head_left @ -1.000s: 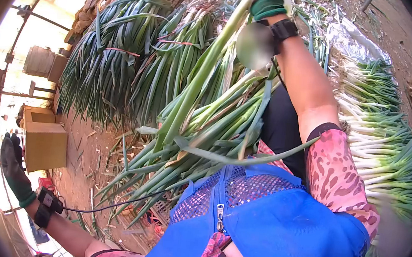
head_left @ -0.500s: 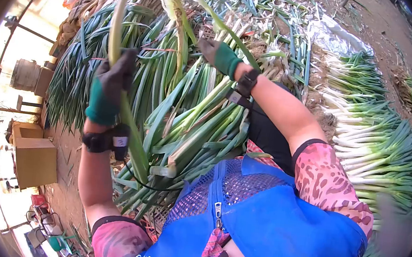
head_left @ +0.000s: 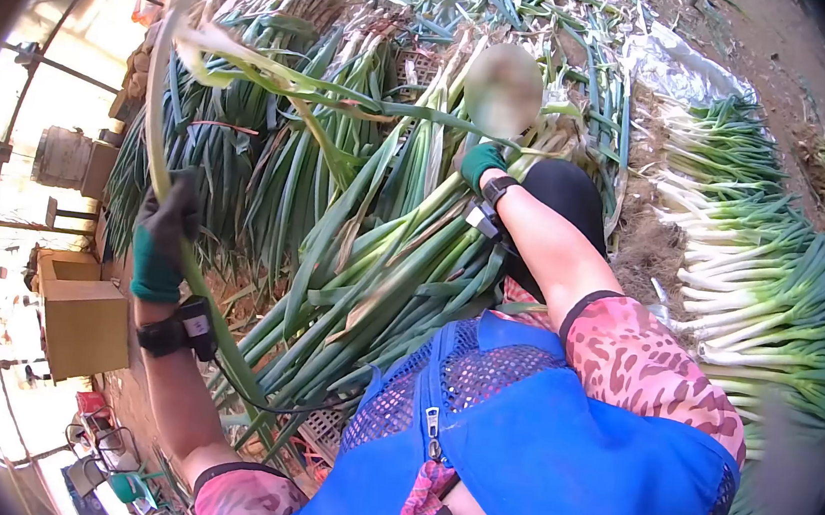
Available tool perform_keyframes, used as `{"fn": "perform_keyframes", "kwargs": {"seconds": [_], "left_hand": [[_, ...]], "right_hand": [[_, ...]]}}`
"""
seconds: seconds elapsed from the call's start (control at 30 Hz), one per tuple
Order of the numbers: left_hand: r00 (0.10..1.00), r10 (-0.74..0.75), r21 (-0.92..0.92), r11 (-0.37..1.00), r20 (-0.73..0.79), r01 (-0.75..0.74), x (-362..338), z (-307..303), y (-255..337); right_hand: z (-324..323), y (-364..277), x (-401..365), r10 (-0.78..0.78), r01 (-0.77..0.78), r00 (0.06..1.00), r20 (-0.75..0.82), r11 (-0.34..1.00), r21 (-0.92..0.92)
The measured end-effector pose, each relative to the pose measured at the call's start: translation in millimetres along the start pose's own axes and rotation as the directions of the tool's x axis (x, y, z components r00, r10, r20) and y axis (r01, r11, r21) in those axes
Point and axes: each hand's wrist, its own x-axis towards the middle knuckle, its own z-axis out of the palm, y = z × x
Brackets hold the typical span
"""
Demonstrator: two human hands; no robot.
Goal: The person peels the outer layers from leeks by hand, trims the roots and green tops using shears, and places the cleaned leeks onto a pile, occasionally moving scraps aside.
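My left hand [head_left: 163,236], in a dark-palmed green glove, is closed round a long green onion [head_left: 159,100], held upright with its pale end up. Loose outer leaves [head_left: 300,87] hang off its top and stretch right toward my other hand. My right hand [head_left: 483,164], gloved alike, is low by my knee at the edge of a heap of untrimmed green onions [head_left: 384,244]. Its fingers are mostly hidden, and a leaf passes just above it. A round blurred patch covers the spot beyond that hand.
Cleaned green onions [head_left: 731,291] with white stalks lie in a long row at right. Bundles [head_left: 214,136] of green onions lie at back left. A white plastic sheet [head_left: 679,64] is at the back right. A yellow-brown box [head_left: 84,324] stands at left.
My left hand has moved left and down with the green onion. My right hand has gone right and down, away from the stalk, and the loose leaves now stretch sideways.
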Motion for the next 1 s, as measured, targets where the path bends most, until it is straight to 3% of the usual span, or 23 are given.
{"fn": "perform_keyframes", "kwargs": {"seconds": [0.03,0.1,0.13,0.2,0.23,0.3,0.33,0.37,0.43,0.47,0.5,0.53,0.6,0.67,0.7,0.73,0.77,0.8,0.83,0.9,0.93,0.97,1.0], "left_hand": [[0.998,-0.037,-0.039,0.999,0.043,0.038,-2,18,-4],[0.976,-0.001,-0.051,0.999,0.216,0.012,-7,51,-3],[0.948,0.02,-0.154,0.988,0.318,0.031,0,64,-11],[0.942,-0.015,-0.181,0.98,0.334,0.079,-2,101,-13],[0.939,-0.03,-0.192,0.976,0.342,0.101,-5,123,-11],[0.861,0.089,-0.264,0.963,0.5,0.054,2,153,-26],[0.837,0.047,-0.117,0.993,0.545,0.021,-8,166,-12],[0.808,0.162,-0.054,0.986,0.566,-0.159,-2,172,-26],[0.772,-0.067,-0.186,0.954,0.632,0.234,-9,177,-13],[0.753,-0.062,-0.173,0.958,0.655,0.23,-12,173,-7],[0.735,-0.056,-0.164,0.961,0.676,0.224,-16,166,-2],[0.717,-0.05,-0.154,0.964,0.695,0.216,-21,158,0],[0.711,-0.109,-0.085,0.969,0.694,0.231,-26,142,1],[0.697,-0.142,-0.049,0.968,0.703,0.247,-33,128,2],[0.699,-0.146,-0.052,0.966,0.7,0.254,-36,123,1],[0.702,-0.149,-0.058,0.963,0.697,0.262,-39,118,-2],[0.704,-0.154,-0.064,0.96,0.693,0.272,-42,115,-5],[0.699,-0.158,-0.052,0.962,0.698,0.269,-44,114,-10],[0.685,-0.141,-0.059,0.964,0.715,0.26,-48,113,-11],[0.653,-0.114,-0.069,0.966,0.749,0.248,-58,113,-12],[0.596,-0.098,-0.07,0.965,0.797,0.252,-60,115,-12],[0.543,-0.145,-0.018,0.959,0.827,0.284,-62,117,-12],[0.533,-0.131,-0.034,0.957,0.836,0.289,-68,122,-6]], "right_hand": [[-13,-7,-18,0.043,-0.029,0.996,-0.074,0.982,0.187],[-34,-24,-36,-0.058,0.131,0.982,-0.18,0.894,0.429],[-37,-35,-34,-0.202,0.308,0.945,-0.256,0.811,0.498],[-44,-57,-31,-0.472,0.605,0.792,-0.386,0.528,0.596],[-63,-79,-54,-0.494,0.555,0.799,-0.342,0.389,0.735],[-104,-119,-115,-0.587,0.394,0.764,-0.269,0.093,0.915],[-120,-132,-140,-0.685,0.422,0.676,-0.27,0.06,0.905],[-117,-138,-129,-0.686,0.608,0.611,-0.395,0.087,0.789],[-137,-139,-135,-0.645,0.593,0.673,-0.362,0.178,0.785],[-151,-138,-138,-0.636,0.592,0.649,-0.416,0.079,0.802],[-171,-131,-125,-0.703,0.748,0.501,-0.505,0.058,0.661],[-189,-124,-119,-0.672,0.761,0.463,-0.578,-0.034,0.648],[-225,-96,-92,-0.71,0.911,0.295,-0.639,0.007,0.412],[-261,-64,-83,-0.867,0.986,0.033,-0.498,0.109,-0.124],[-258,-59,-85,-0.824,0.988,0.074,-0.561,-0.015,0.152],[-272,-60,-101,-0.815,0.697,0.476,-0.331,0.119,0.708],[-290,-58,-114,-0.747,0.117,0.658,0.096,0.227,0.967],[-299,-44,-83,-0.875,-0.046,0.474,0.102,0.091,0.995],[-302,-43,-66,-0.952,-0.158,0.305,-0.039,-0.091,0.983],[-303,-45,-59,-0.608,-0.032,0.74,-0.288,-0.459,0.888],[-293,-61,-61,-0.457,0.135,0.82,-0.346,-0.433,0.891],[-282,-76,-59,-0.339,0.198,0.894,-0.293,-0.287,0.937],[-261,-64,-29,-0.521,0.564,0.734,-0.435,0.113,0.818]]}}
